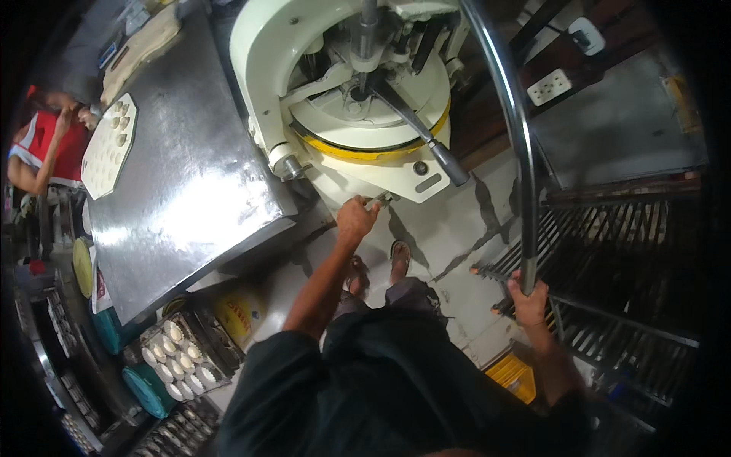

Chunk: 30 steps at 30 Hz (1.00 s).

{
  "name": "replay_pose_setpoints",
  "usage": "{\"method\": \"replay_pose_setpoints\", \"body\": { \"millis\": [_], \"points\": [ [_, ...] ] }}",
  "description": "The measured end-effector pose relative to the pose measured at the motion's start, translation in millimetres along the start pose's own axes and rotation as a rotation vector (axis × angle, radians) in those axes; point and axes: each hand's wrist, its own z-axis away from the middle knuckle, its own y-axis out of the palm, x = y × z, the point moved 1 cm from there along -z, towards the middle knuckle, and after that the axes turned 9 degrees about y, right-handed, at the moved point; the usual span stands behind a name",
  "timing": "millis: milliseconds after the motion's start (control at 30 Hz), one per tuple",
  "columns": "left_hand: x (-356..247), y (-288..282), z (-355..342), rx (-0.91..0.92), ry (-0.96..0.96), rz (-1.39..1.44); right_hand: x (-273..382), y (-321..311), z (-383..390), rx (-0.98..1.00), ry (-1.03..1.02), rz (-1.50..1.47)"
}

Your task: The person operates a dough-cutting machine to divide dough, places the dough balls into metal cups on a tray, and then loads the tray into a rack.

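Right grip (529, 303) encircles the metal lever (523, 152) at its end.

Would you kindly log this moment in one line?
Left hand: at near edge of cream machine | right hand: gripping metal lever | pale lumps: on white tray

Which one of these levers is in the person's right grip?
The long chrome lever: the right grip is around its end; the shorter, dark-handled lever is untouched.

White glare is thrown across the metal bench (190, 114) and along the chrome lever (515, 114); the racks (601, 240) at right are left dim, corners blackened.
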Motion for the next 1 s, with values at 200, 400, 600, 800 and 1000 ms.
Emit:
{"method": "replay_pose_setpoints", "body": {
  "millis": [200, 400, 600, 800, 1000],
  "points": [
    [-5.3, -30.6, 23.0, -0.108, 0.261, -0.03, -13.8, -10.8, 23.3, -0.009, 0.288, -0.048],
    [47.0, -147.9, 24.9, -0.535, 0.661, -0.033, -9.2, -69.5, 90.6, -0.159, 0.183, 0.028],
    [89.0, -178.2, 39.9, -0.609, 0.592, -0.137, 90.7, -168.1, 178.3, -0.439, -0.02, 0.282],
    [93.6, -178.6, 33.5, -0.733, 0.501, -0.066, 165.7, -178.7, 139.1, -0.51, -0.173, 0.393],
    [103.4, -171.2, 28.9, -0.717, 0.307, 0.03, 267.7, -188.0, 21.2, -0.527, -0.443, 0.505]
  ]
}}
